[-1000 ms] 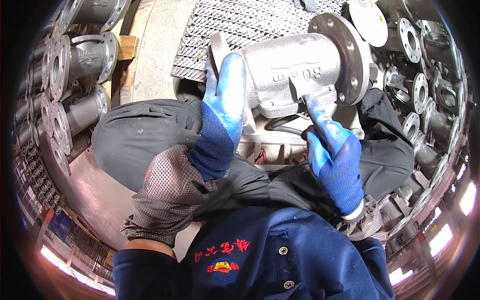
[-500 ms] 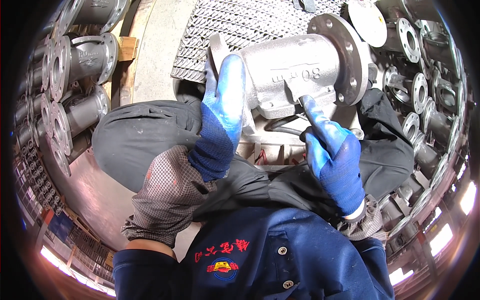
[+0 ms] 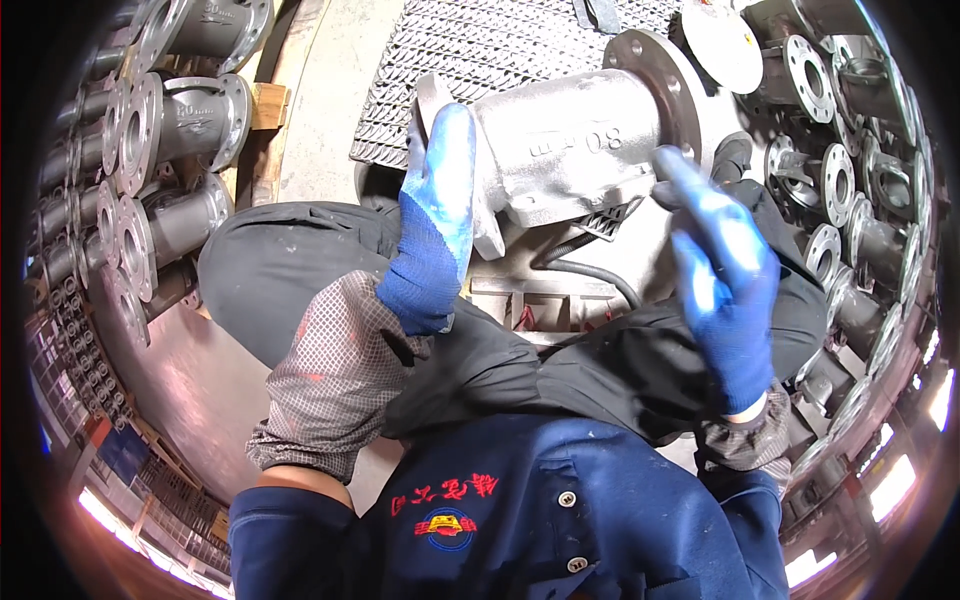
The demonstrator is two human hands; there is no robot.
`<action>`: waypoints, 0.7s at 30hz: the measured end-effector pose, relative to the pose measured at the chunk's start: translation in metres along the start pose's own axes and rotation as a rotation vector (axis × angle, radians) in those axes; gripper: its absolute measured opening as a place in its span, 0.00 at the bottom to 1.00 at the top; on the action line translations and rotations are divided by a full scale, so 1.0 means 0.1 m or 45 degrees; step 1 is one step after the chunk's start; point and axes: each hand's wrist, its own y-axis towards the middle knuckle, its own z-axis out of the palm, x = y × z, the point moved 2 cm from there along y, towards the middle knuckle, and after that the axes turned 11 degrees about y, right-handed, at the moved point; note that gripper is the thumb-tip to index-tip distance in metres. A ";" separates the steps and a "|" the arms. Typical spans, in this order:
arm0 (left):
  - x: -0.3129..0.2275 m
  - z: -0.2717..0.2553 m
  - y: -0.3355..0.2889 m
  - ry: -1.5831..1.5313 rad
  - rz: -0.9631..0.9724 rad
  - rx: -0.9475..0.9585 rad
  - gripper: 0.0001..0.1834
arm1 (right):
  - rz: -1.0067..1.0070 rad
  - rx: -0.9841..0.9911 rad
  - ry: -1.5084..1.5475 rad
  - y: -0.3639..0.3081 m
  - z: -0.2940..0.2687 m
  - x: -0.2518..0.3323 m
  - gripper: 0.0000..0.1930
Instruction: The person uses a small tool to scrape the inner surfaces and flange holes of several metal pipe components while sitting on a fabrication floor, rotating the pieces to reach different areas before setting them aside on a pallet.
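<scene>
Head view, looking down past a blue work jacket [image 3: 520,530] with two pale buttons down its front. One large grey cast valve body [image 3: 575,150], lying on its side just beyond the knees, above dark trousers [image 3: 300,270], with one round bolted flange [image 3: 665,85] turned toward the right. Two hands in blue gloves. Left hand [image 3: 432,225], fingers straight and together, laid flat against the near left end of the valve body, touching but not wrapped around it. Right hand [image 3: 722,275], lifted clear of the casting, just beside its flange end, fingers spread and slightly curled, grasping nothing. Two mesh sleeve covers [image 3: 335,375], one on each forearm, grey with a fine check. One black hose [image 3: 590,275] curving under the valve body, over a low metal stand [image 3: 530,310]. Behind the casting, one sheet of expanded metal grating [image 3: 480,50] lying on the floor. At left, a stack of smaller flanged valves [image 3: 170,130], at least six flange faces countable, more of them blurring toward the rim; one wooden block [image 3: 265,105] wedged beside the stack. At right, a second heap of flanged valves [image 3: 850,200], at least seven visible, exact total not tellable. One pale round disc [image 3: 725,45] near the top right, above the large flange.
</scene>
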 end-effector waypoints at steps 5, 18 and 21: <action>-0.02 0.05 0.01 0.061 -0.034 -0.069 0.26 | -0.124 0.079 -0.442 -0.05 0.21 -0.04 0.24; -0.11 0.09 -0.02 0.594 0.407 0.091 0.20 | -0.130 0.181 -0.658 0.01 0.26 -0.08 0.23; -0.01 -0.06 0.08 1.099 0.639 -0.015 0.20 | -0.168 0.176 -0.639 0.02 0.26 -0.08 0.22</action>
